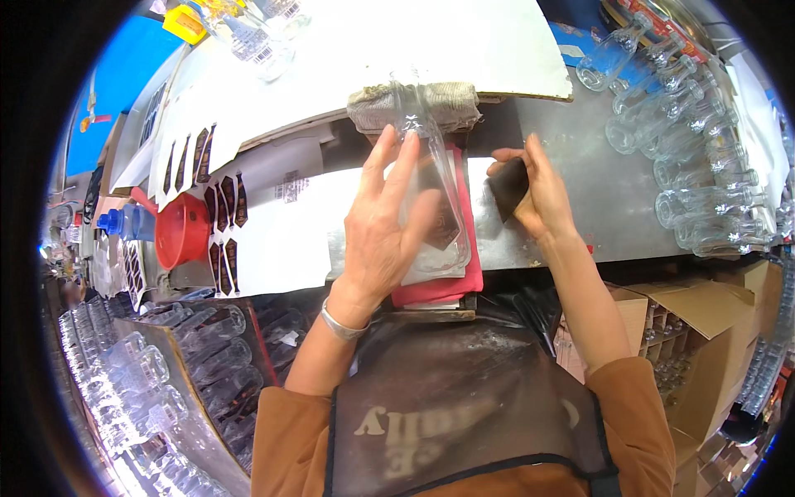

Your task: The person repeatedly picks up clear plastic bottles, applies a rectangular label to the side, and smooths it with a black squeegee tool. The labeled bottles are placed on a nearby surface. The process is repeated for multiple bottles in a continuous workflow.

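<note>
On the bench (613, 207), a clear glass bottle (431, 190) is being labelled while it lies on a red cloth (447, 286).

The bottle is pressed down flat by the left hand (385, 228), whose grip is open, fingers spread over the glass and over a dark label (443, 228) that seems partly stuck on. A dark pad or label piece (507, 189) is pinched in the closed grip of the right hand (538, 195), just beside the bottle. The bottle's neck is rested against a folded rag (414, 103). The step in hand is judged to be smoothing the label; next, firm even rubbing is called for, with the bottle kept from rolling. Rows of empty bottles (687, 141) are laid out at the right.
</note>
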### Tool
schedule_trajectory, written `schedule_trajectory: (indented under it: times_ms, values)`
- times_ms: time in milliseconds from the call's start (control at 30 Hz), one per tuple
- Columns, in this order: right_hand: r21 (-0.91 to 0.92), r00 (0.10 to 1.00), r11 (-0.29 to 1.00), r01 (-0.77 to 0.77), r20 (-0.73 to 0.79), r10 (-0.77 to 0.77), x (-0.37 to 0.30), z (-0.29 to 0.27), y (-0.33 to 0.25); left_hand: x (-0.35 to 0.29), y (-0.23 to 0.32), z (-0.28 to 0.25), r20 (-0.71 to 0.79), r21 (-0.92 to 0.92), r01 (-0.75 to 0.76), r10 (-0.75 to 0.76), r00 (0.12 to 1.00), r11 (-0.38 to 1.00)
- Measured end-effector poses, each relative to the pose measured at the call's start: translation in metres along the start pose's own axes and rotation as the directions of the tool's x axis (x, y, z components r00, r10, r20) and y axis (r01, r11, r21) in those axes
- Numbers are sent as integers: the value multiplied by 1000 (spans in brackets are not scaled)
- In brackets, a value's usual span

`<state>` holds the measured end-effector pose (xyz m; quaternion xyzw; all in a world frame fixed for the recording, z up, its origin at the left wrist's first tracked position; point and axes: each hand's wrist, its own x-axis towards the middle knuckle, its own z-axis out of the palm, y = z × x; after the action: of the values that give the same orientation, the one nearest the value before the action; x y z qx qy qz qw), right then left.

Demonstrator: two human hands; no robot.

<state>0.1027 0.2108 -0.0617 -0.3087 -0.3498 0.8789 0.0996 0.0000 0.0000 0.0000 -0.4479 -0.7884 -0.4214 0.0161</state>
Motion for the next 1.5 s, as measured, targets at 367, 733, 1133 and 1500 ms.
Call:
schedule_trajectory:
  times_ms: [367, 733, 1133, 1500]
  values:
    - [-559, 705, 431, 709, 529, -473, -6, 83, -63, -3, 4, -4, 5, 32, 18, -19, 1000, 999]
    - [-687, 734, 300, 662, 510, -449, 3, 95, -69, -2, 2, -2, -7, 50, -2, 2, 1000, 999]
    - [-704, 652, 116, 701, 565, -506, 2, 104, -76, -1, 3, 2, -27, 64, 5, -3, 1000, 998]
    - [-584, 431, -172, 794, 739, -518, -4, 117, -73, -3, 3, 13, -105, -242, 114, -142, 984, 964]
